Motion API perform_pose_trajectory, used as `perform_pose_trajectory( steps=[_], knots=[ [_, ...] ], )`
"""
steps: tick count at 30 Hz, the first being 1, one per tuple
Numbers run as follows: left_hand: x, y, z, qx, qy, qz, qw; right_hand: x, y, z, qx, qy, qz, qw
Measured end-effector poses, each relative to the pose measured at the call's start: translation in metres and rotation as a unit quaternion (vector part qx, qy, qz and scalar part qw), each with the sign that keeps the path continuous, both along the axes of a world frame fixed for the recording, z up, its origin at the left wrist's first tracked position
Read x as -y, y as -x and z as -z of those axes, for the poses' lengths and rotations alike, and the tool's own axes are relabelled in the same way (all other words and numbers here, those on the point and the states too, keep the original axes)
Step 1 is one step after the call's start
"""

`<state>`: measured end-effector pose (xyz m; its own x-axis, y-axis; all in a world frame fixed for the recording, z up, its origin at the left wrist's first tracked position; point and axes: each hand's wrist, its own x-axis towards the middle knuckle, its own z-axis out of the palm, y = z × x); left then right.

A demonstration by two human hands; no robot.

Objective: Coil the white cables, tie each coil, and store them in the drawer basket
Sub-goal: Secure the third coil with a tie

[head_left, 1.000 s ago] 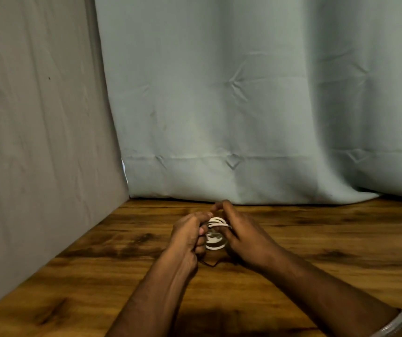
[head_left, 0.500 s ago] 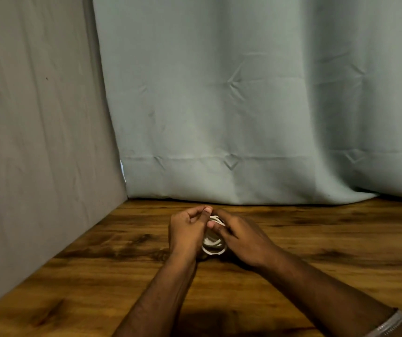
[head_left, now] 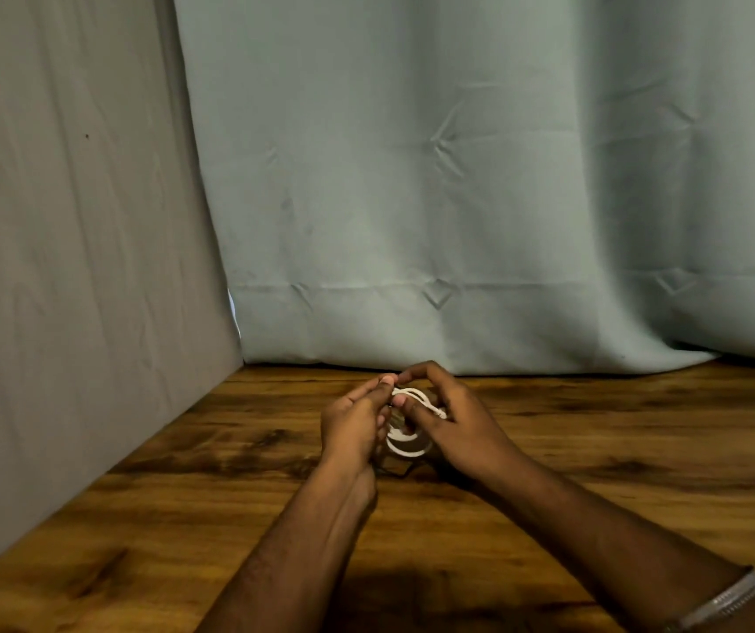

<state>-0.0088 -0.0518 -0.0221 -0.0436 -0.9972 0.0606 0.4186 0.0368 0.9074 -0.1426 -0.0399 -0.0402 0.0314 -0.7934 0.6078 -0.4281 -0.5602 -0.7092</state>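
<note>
A small coil of white cable (head_left: pixel 405 443) is held upright between both hands, just above the wooden table (head_left: pixel 184 518). My left hand (head_left: pixel 353 427) pinches the coil's left side, thumb and fingertips at its top. My right hand (head_left: pixel 458 427) grips the right side, with a loose strand of the cable running across its fingers. Much of the coil is hidden by the fingers. A thin dark tie or its shadow shows on the table under the coil. No drawer basket is in view.
A grey wall panel (head_left: pixel 69 267) closes the left side. A pale green curtain (head_left: pixel 480 198) hangs along the back edge of the table. A silver bangle (head_left: pixel 727 600) sits on my right wrist.
Both hands have kept the coil in the same spot. The fingers have shifted around it, and a strand now lies over my right fingers.
</note>
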Motion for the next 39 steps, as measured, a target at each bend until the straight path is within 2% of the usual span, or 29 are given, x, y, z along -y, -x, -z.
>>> perform_pose_trajectory(
  steps=[2,4,6,8,9,11,12,14,16,19,24,29,35,39],
  knots=[
    [-0.002,0.002,-0.001,0.019,0.027,-0.006,0.999,0.001,0.001,0.000,-0.006,-0.001,0.006,1.000],
    [0.001,0.003,0.001,0.088,0.106,-0.053,0.989,0.000,0.001,-0.001,-0.046,-0.008,0.021,0.999],
    [0.004,0.005,0.005,0.201,0.211,-0.120,0.949,-0.001,0.001,-0.002,-0.109,-0.021,0.052,0.992],
    [0.007,0.004,0.009,0.269,0.260,-0.161,0.913,0.000,0.001,-0.005,-0.174,-0.040,0.085,0.980],
    [0.008,0.003,0.010,0.262,0.250,-0.160,0.918,0.001,0.001,-0.006,-0.207,-0.045,0.095,0.973],
    [0.006,0.005,0.008,0.172,0.186,-0.126,0.959,0.000,-0.001,-0.007,-0.231,-0.043,0.088,0.968],
    [0.006,0.005,0.008,0.111,0.136,-0.109,0.978,-0.001,-0.001,-0.006,-0.199,-0.036,0.064,0.977],
    [0.005,0.005,0.006,0.018,0.057,-0.084,0.995,-0.004,-0.002,-0.003,-0.080,-0.022,0.016,0.996],
    [0.003,0.004,0.004,-0.007,0.035,-0.070,0.997,-0.003,-0.003,-0.001,-0.017,-0.012,0.003,1.000],
    [0.002,0.005,0.003,-0.033,0.027,-0.055,0.998,-0.002,-0.003,-0.002,0.004,0.007,0.007,1.000],
    [0.007,0.006,0.005,-0.014,0.047,-0.059,0.997,0.001,-0.002,-0.003,-0.014,0.024,0.015,1.000],
    [0.013,0.001,0.006,0.013,0.049,-0.109,0.993,-0.003,-0.005,-0.005,-0.122,0.059,0.011,0.991],
    [0.009,0.003,0.003,0.055,0.103,-0.095,0.989,-0.001,0.000,-0.003,-0.082,0.081,0.066,0.991],
    [0.006,0.002,-0.001,0.116,0.159,-0.110,0.974,0.003,0.000,0.000,-0.029,0.060,0.080,0.995]
  ],
)
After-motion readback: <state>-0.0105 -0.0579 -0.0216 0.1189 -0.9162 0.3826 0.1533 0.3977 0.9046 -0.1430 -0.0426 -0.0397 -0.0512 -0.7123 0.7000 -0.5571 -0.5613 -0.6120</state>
